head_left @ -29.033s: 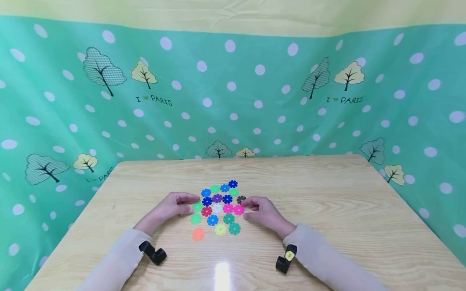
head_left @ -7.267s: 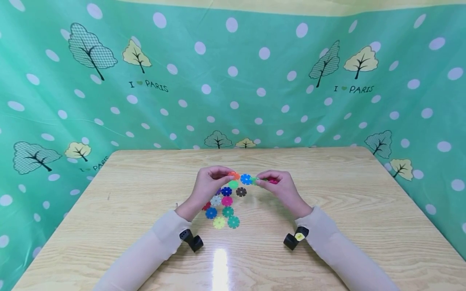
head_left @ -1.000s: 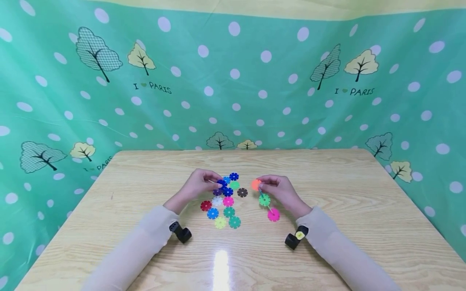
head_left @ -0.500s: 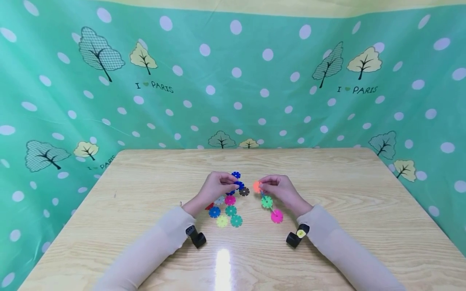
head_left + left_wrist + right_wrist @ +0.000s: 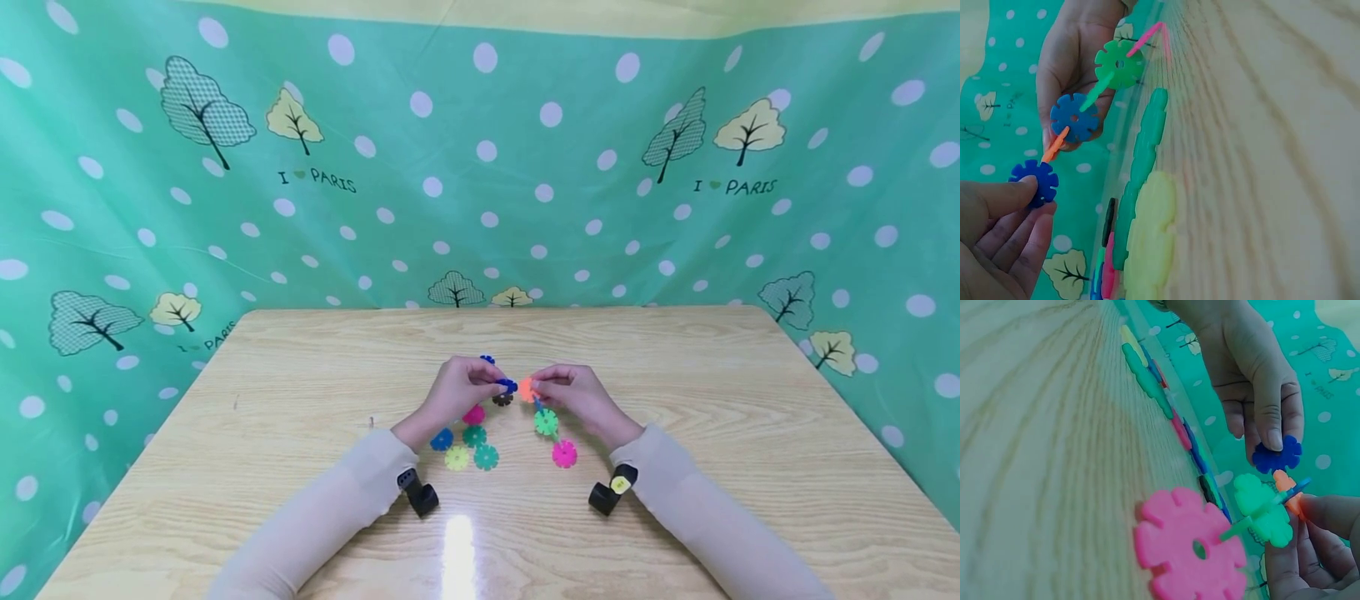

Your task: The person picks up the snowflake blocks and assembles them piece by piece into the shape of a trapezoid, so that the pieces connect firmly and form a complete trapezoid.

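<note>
My left hand (image 5: 459, 387) pinches a dark blue notched snowflake disc (image 5: 1034, 181) between thumb and fingers. Facing it, my right hand (image 5: 583, 396) holds a chain of such discs by its orange disc (image 5: 527, 389). From the orange one the chain runs down through a blue disc (image 5: 1074, 117) and light green discs (image 5: 546, 422) to a pink disc (image 5: 565, 454) at the lower end. Edge-on in the left wrist view, the orange disc meets the dark blue disc's rim. Whether their slots interlock, I cannot tell.
Loose discs lie flat on the wooden table (image 5: 675, 417), partly under my left arm: brown (image 5: 502, 401), pink (image 5: 474, 415), blue (image 5: 442, 439), yellow (image 5: 457, 457), and two teal discs (image 5: 487, 457). Behind the far edge hangs a green dotted curtain (image 5: 480, 200).
My left hand has carried the dark blue disc rightward from the loose discs to the orange end of the chain. Earlier, the chain's discs lay loose; my right hand has barely moved this last second.
</note>
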A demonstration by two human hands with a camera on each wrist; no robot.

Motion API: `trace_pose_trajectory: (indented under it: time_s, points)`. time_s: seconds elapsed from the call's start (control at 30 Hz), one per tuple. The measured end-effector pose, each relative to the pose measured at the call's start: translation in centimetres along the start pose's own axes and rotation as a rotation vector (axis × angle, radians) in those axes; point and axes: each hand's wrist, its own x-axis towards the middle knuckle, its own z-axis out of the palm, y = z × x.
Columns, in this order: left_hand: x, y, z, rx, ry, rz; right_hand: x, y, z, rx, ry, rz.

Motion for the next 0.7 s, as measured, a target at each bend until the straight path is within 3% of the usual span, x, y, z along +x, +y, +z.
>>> trace_pose_trajectory:
  time_s: [0.47, 0.7]
  points:
    - [0.02, -0.03, 0.34, -0.027, -0.008, 0.01, -0.28, -0.01, 0.14, 0.02, 0.029, 0.069]
    - [0.12, -0.17, 0.64, -0.058, 0.002, 0.016, -0.34, 0.18, 0.13, -0.003, 0.007, 0.051]
